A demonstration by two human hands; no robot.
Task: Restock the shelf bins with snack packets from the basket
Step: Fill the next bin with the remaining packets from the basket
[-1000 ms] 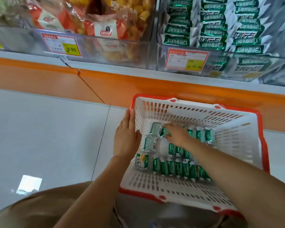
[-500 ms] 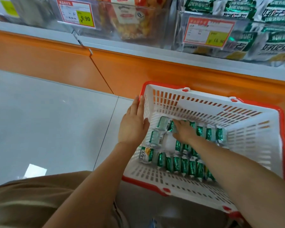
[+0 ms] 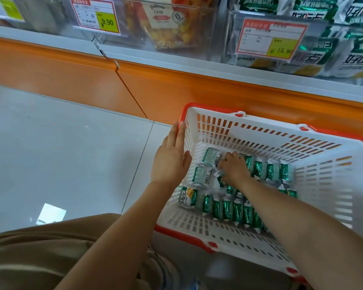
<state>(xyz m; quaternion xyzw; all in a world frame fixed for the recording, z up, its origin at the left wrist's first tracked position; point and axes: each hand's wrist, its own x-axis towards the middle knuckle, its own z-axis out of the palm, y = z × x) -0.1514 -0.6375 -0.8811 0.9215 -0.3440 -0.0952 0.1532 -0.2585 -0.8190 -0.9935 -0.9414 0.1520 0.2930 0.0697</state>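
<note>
Hands first: the left hand [image 3: 170, 162] lies flat against the outside of the basket's left wall, fingers straight and together, pointing toward the shelf, thumb hooked over the red rim. And the right hand [image 3: 235, 169] is down inside, knuckles up, fingers curled and pinching into the snack packets [image 3: 237, 212] on the bottom. A crinkled packet edge shows just at its fingertips. Both bare forearms reach out over a tan trouser knee [image 3: 40, 248] at the near left.

Now the basket [image 3: 333, 195]: white slotted plastic, red rim, sitting on the floor [image 3: 61, 143], its far side close against the shelf base. Inside, green and silver packets stand on edge in two rows, one along the near wall, one along the far wall [image 3: 268, 171] just beside the right hand. Three more lie flat and loose by the left wall, the nearest one [image 3: 189, 196] showing a yellow patch.

Past the basket, pale glossy floor tiles run up to the orange shelf base [image 3: 176, 91], capped by a grey ledge. Above that sit clear shelf bins. Over the basket, the green-packet bin [image 3: 344, 55] holds the same kind of packets, fronted by a price tag [image 3: 270, 38] reading 15.90. Left of it, the yellow-snack bin [image 3: 172, 28] has bags of yellow pieces, and its tag [image 3: 95, 15] reads 9.90.
</note>
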